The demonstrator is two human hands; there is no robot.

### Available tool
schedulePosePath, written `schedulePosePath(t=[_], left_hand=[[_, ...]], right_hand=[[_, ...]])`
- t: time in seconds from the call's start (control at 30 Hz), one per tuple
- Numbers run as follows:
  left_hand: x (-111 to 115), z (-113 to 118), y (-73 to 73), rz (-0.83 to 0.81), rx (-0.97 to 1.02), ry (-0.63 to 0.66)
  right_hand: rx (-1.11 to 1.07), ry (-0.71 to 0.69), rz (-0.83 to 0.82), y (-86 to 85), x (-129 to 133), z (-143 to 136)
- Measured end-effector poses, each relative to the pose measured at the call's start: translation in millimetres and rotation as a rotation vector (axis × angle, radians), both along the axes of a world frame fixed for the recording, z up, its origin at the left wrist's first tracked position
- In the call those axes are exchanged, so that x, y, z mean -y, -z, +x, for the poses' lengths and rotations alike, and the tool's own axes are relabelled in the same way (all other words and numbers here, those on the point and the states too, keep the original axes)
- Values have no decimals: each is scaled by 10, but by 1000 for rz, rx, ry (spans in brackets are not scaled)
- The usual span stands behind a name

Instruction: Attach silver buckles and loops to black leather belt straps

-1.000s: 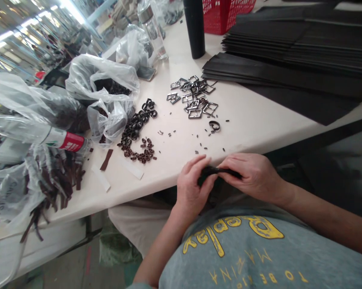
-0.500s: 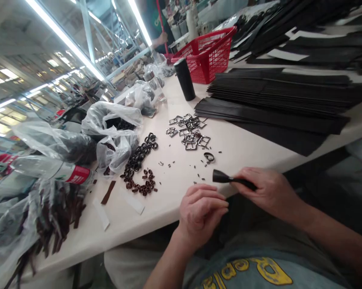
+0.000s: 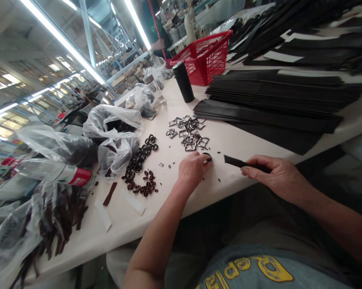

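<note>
My left hand (image 3: 193,170) is over the table, fingers closed on a small dark oval ring (image 3: 208,157); the fingers partly cover it, so I cannot tell whether it is lifted. My right hand (image 3: 273,174) grips a black strap (image 3: 236,161) between thumb and fingers, its flat end pointing left above the table's front edge. Just beyond my left hand lies a heap of metal buckles (image 3: 190,132). Tiny dark bits are scattered around both hands.
Black loops (image 3: 141,154) and brown loops (image 3: 141,186) lie to the left, near plastic bags (image 3: 114,120) and a bottle (image 3: 48,170). Black strips (image 3: 277,92) are stacked at right. A black cylinder (image 3: 183,82) stands before a red basket (image 3: 205,60). Another person's hand (image 3: 158,44) is behind.
My left hand has moved forward from the table edge to the dark ring and closed on it. My right hand has shifted slightly right with the strap, which has turned.
</note>
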State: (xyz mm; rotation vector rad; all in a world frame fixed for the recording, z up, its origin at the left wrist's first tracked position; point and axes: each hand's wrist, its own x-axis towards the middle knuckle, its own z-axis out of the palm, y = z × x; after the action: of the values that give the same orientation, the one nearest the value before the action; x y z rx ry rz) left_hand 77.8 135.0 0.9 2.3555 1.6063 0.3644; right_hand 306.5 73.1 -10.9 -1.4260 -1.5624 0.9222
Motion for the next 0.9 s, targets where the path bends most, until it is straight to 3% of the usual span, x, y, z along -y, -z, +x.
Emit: schedulePosePath(t=[0.13,0.33,0.43,0.6,0.9], left_hand=[[3,-18,64,-1,205,-48],[359,-108,75,-443,1150,-261],[627,-110,58,-536,1386,-325],[896,-132,65,-531,1491,-356],[988,-190,-12,-485,1473,-279]], right_hand=[[-18,-10,-47,-19,-8,-9],[-199,-130,-189,-82,9,-152],[-261,-204,-224,-96,42,-271],[-223,-262,-187,-82,110,-401],[-71,-263,-32,-132,190,-467]])
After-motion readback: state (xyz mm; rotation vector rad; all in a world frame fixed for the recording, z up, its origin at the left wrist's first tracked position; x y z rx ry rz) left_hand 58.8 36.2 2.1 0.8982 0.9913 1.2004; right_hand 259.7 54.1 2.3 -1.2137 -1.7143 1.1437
